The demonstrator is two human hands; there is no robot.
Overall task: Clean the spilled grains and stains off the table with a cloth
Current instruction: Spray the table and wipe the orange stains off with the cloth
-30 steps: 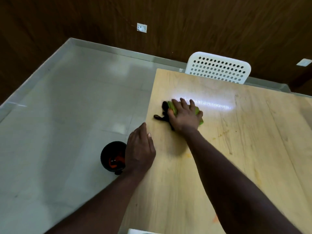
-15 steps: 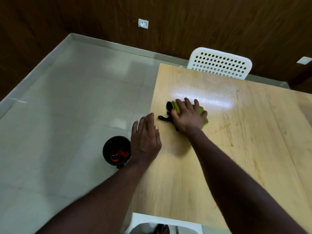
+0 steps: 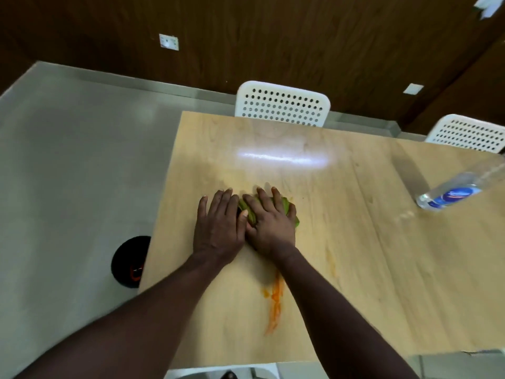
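Wood table (image 3: 355,242) with orange stain (image 3: 274,302) over grey floor (image 3: 68,187); right hand (image 3: 269,225) flat on green cloth (image 3: 285,202); left hand (image 3: 218,228) flat beside.

The right grip (image 3: 269,225) hides most of the green cloth (image 3: 286,202). The blurred bottle (image 3: 451,196) runs off the right edge. The bench (image 3: 355,242) covers part of the black bin (image 3: 128,261).

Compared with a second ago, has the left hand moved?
Yes. The left hand has gone from the left edge of the table rightward, farther onto the top, and now lies against the right hand at the green cloth.
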